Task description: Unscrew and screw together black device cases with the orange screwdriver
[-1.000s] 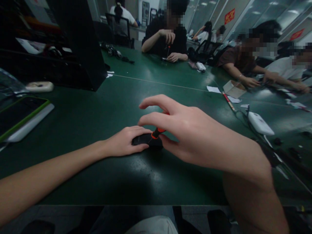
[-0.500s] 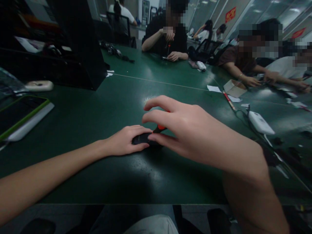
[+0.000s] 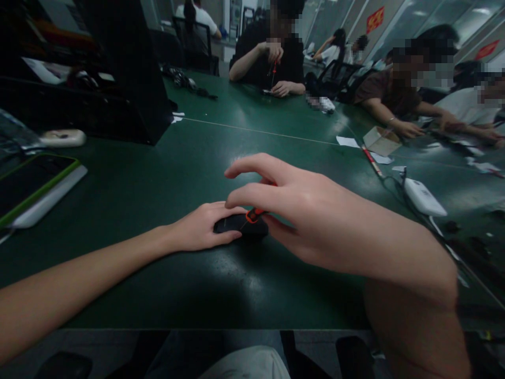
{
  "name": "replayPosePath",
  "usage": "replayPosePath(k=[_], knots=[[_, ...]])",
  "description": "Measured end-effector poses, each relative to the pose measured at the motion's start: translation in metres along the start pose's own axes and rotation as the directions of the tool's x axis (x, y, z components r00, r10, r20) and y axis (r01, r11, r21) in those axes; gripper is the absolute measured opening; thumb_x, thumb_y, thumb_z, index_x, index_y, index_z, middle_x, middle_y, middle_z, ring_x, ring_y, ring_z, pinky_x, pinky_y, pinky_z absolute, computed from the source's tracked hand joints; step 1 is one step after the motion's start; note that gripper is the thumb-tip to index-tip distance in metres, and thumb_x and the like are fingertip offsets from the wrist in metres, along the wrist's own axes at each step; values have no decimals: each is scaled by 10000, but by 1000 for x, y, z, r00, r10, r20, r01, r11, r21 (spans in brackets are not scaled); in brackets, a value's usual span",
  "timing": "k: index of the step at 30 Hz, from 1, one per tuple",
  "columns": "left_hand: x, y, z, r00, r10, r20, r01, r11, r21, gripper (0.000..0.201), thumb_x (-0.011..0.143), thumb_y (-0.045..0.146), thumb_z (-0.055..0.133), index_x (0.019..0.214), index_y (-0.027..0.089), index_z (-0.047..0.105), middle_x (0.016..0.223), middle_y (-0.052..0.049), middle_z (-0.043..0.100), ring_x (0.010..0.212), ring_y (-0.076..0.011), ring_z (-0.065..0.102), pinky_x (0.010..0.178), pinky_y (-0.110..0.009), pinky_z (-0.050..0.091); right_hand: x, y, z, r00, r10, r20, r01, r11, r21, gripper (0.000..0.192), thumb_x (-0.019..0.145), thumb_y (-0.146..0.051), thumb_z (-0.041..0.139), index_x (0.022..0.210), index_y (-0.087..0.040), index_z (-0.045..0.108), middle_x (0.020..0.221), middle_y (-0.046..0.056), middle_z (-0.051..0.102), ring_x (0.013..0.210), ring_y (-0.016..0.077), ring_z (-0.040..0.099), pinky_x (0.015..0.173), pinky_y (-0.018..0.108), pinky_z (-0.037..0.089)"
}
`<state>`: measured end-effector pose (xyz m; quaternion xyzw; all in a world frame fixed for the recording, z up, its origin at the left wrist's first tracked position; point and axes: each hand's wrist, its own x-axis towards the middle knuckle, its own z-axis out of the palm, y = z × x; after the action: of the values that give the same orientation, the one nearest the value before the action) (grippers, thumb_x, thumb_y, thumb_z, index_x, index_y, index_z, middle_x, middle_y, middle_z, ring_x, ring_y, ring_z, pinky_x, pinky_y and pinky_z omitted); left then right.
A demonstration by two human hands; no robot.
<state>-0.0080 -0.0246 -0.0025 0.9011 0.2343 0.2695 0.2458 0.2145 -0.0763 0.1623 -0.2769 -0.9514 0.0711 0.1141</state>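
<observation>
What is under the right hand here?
Under the right hand an orange-and-black screwdriver shows, its tip toward a small black device steadied by the left hand. The handle's upper part and the device's far side are covered.

On the wide green table [image 3: 158, 189], a small black device [image 3: 240, 226] lies near the front edge, the left hand [image 3: 201, 226] on its left and the right hand [image 3: 303, 216] on its right, holding an orange-handled screwdriver [image 3: 255, 213] over it. Far left lies a green-edged tablet [image 3: 31, 187]. To the right lies a white oblong box [image 3: 424, 197], with a small cardboard box [image 3: 381, 141] behind it.
</observation>
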Motion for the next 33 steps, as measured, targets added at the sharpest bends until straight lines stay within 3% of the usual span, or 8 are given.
replayPosePath(k=[7, 13, 16, 19, 23, 26, 30, 33], knots=[[0, -2, 1, 1000, 22, -9, -23, 999, -28, 391, 965, 383, 640, 1314, 207, 616, 1220, -90, 709, 1103, -267, 688, 978, -377, 549, 1, -5, -2, 998, 47, 32, -46, 999, -24, 285, 917, -131, 551, 1187, -194, 617, 1414, 102, 521, 995, 172, 639, 802, 312, 519], [0, -2, 1, 1000, 21, -7, -21, 1000, -16, 391, 965, 402, 637, 1298, 198, 627, 1174, -87, 717, 1070, -266, 692, 938, -379, 559, -1, -4, -3, 999, -16, 34, 16, 1000, 10, 352, 892, -90, 545, 1199, -243, 625, 1487, 68, 472, 1161, 197, 605, 876, 311, 525], [0, -2, 1, 1000, 20, -12, -21, 1000, -22, 407, 960, 373, 641, 1330, 206, 615, 1197, -86, 715, 1072, -263, 695, 948, -376, 555, 0, -4, -2, 1000, 30, 5, -30, 999, -26, 266, 926, -159, 551, 1176, -214, 623, 1468, 92, 489, 1084, 199, 632, 855, 323, 532], [0, -2, 0, 1000, 0, -1, 0, 1000, -2, 397, 953, 359, 654, 1317, 203, 623, 1190, -88, 719, 1066, -260, 696, 962, -373, 549, -1, -2, -2, 999, 52, 4, -52, 997, -49, 301, 908, -98, 519, 1165, -218, 619, 1443, 84, 517, 1042, 188, 645, 848, 321, 533], [-1, -2, 0, 1000, 14, -4, -14, 1000, 16, 395, 957, 377, 645, 1303, 186, 628, 1152, -98, 721, 1032, -262, 698, 917, -373, 561, -4, -1, -4, 999, 19, 31, -18, 999, -31, 385, 869, -36, 503, 1175, -240, 618, 1520, 60, 448, 1195, 197, 604, 896, 307, 531], [-1, -3, 1, 1000, 15, -5, -15, 1000, 1, 418, 960, 378, 641, 1339, 203, 609, 1173, -93, 713, 1057, -266, 691, 933, -385, 553, -2, -4, -3, 999, 36, -7, -36, 999, -29, 298, 901, -97, 548, 1152, -237, 626, 1520, 62, 444, 1225, 202, 593, 917, 308, 528], [-1, -4, 2, 1000, 1, 9, -1, 999, -34, 433, 952, 377, 650, 1344, 200, 597, 1224, -94, 700, 1090, -263, 684, 964, -377, 537, 5, -7, 1, 997, 71, -15, -72, 995, -75, 195, 949, -169, 558, 1116, -195, 654, 1430, 97, 528, 1105, 205, 644, 853, 316, 520], [0, -3, 1, 1000, -11, 27, 12, 1000, -19, 418, 945, 357, 656, 1330, 202, 602, 1217, -84, 703, 1087, -253, 683, 949, -352, 537, 4, -6, 1, 987, 146, 74, -133, 979, -156, 157, 965, -206, 556, 1026, -172, 696, 1113, 87, 683, 877, 181, 670, 727, 301, 475]])
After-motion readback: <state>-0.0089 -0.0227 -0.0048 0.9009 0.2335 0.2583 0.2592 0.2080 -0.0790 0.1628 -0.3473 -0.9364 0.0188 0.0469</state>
